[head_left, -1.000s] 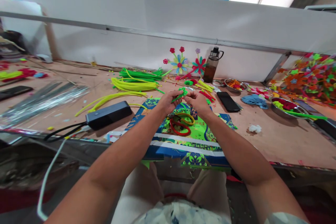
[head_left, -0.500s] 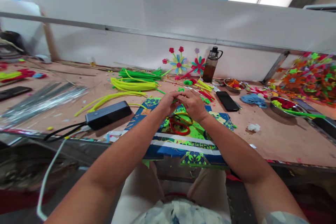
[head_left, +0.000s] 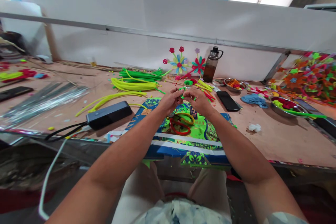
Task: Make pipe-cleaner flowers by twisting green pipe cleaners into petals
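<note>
My left hand (head_left: 170, 102) and my right hand (head_left: 197, 100) are close together above the far part of a blue and green printed board (head_left: 201, 131). Between their fingertips is a small green fuzzy piece (head_left: 182, 91), pinched by my left hand. The fingers of my right hand are bent round at its right side, with a bit of green showing at them. Red and yellow handled scissors (head_left: 181, 127) lie on the board just below the hands; their blades are partly hidden by my left hand.
Left of the board are a black box with a cable (head_left: 109, 114) and yellow stems (head_left: 133, 84). Green stems (head_left: 141, 74) lie behind. A bottle (head_left: 210, 65), a phone (head_left: 228, 101), a blue cloth (head_left: 254, 100) and a metal bowl (head_left: 287, 111) stand or lie to the right.
My hands have drawn slightly apart at the fingertips, and the small green piece between them now shows. My right hand has shifted a little to the right.
</note>
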A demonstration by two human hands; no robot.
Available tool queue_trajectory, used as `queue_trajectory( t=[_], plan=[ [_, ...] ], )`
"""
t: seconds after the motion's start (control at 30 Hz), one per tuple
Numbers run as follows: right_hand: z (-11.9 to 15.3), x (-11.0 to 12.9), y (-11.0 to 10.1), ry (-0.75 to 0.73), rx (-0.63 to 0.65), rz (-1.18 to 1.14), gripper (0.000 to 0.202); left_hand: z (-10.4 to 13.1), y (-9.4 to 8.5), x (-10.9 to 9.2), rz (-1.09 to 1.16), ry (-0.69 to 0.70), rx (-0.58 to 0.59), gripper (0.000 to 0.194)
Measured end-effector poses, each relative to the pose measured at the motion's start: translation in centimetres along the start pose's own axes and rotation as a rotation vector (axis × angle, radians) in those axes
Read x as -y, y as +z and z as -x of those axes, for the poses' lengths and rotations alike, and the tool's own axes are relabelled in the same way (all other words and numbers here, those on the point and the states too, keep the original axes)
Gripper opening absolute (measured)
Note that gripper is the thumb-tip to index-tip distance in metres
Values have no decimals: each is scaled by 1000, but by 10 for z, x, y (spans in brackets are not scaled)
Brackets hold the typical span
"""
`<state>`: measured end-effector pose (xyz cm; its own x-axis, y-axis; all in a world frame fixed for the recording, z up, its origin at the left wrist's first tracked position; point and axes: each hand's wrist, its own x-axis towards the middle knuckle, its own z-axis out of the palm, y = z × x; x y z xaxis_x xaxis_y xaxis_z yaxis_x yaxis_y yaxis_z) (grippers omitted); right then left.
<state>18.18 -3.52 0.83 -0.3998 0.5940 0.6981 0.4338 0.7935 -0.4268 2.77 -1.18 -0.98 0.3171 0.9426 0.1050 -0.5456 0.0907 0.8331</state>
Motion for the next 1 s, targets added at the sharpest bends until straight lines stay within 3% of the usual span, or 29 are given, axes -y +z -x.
queue_trajectory(
  t=[0.2, 0.37, 0.57, 0.67, 0.87, 1.0],
  plan=[
    [0, -1, -13, -27, 160, 104, 15, -1, -3, -5, -4, -105, 34, 18],
    [1, -2, -15, 13, 158, 11, 12, -1, -6, -10, 28, -200, 74, 9],
    [2, 3, -17, 194, 199, -73, 8, -2, -9, -2, -71, -99, 63, 25],
    [1, 3, -19, 185, 215, 14, 1, -1, -7, -1, -117, -69, 113, 29],
    [-2, 3, -19, 125, 146, 153, 11, 5, 0, -9, -166, -37, 227, 28],
    [-2, 7, -18, 125, 125, 169, 12, 6, 1, -10, -213, 6, 203, 30]
  ],
)
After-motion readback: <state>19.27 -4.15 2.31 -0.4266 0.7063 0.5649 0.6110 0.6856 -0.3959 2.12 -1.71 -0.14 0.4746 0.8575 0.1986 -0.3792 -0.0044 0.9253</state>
